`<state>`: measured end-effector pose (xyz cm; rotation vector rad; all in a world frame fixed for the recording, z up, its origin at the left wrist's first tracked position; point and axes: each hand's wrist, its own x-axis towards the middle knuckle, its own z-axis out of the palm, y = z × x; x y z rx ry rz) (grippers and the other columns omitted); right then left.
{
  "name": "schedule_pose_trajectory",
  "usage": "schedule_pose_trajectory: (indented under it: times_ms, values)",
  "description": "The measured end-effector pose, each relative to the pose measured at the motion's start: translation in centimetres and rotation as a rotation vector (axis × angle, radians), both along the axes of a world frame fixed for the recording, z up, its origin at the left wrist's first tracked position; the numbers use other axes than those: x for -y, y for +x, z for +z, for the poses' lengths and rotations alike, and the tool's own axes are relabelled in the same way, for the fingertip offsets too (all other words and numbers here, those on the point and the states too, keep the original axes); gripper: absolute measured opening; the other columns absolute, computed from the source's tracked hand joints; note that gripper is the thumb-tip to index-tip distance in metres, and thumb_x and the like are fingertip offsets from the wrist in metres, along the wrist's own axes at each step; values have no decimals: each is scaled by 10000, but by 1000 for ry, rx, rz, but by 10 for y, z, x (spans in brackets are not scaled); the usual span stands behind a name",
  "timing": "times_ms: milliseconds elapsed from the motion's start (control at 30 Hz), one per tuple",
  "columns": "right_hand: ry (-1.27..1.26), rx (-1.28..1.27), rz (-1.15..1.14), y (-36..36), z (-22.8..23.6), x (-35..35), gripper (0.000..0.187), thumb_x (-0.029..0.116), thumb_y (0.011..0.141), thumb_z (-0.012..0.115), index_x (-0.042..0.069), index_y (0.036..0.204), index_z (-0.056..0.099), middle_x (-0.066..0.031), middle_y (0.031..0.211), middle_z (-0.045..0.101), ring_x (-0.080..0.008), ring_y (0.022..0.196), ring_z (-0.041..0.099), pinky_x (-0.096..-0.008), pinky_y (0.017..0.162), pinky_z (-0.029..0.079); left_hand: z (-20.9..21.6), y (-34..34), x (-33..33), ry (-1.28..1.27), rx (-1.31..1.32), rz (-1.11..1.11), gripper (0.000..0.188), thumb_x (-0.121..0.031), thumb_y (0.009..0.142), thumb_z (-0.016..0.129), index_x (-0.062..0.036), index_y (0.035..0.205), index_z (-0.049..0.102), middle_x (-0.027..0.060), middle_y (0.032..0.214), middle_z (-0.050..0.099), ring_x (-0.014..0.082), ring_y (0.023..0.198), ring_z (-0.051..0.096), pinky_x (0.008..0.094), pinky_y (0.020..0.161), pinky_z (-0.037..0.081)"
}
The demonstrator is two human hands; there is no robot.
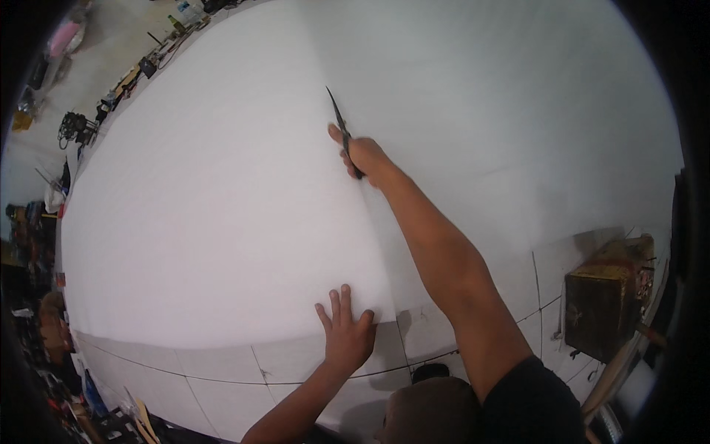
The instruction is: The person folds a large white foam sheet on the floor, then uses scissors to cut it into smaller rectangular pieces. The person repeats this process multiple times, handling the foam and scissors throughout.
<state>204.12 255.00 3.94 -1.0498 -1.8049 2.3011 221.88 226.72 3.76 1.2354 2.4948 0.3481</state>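
Because the left hand appears to hold down only the near right corner of the white sheet, the sheet might slide or crease if those fingers lift. At the sheet's right edge, the scissors could stray and nick it if the outstretched right hand wavers. The left forearm slants up toward the sheet's near edge, its hand palm down, fingers spread. The right arm reaches far along the sheet's right edge, its hand curled around the scissors' handles, blades pointing away; whether they are parted, I cannot tell.
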Motion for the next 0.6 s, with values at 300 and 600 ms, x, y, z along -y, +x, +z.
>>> schedule_pose_trajectory:
  times_ms: [300, 600]
  values:
    - [32, 2, -24, -39, -15, -30, 548, 600, 803, 665, 80, 702, 528, 11, 581, 462, -97, 472, 434, -252, 450, 397, 23, -8, -12, -30, -1, 21, 365, -306, 799, 674, -22, 999, 562, 334, 1383, 325, 522, 1305, 290, 694, 1027, 175]
    - [-61, -49, 63, -45, -4, -36, 518, 577, 827, 648, 89, 706, 523, 5, 595, 474, -97, 488, 449, -257, 466, 388, 1, -208, -135, 70, -355, 426, 724, -541, 908, 465, -92, 1453, 305, 253, 1522, 172, 426, 1420, 120, 559, 1135, 67]
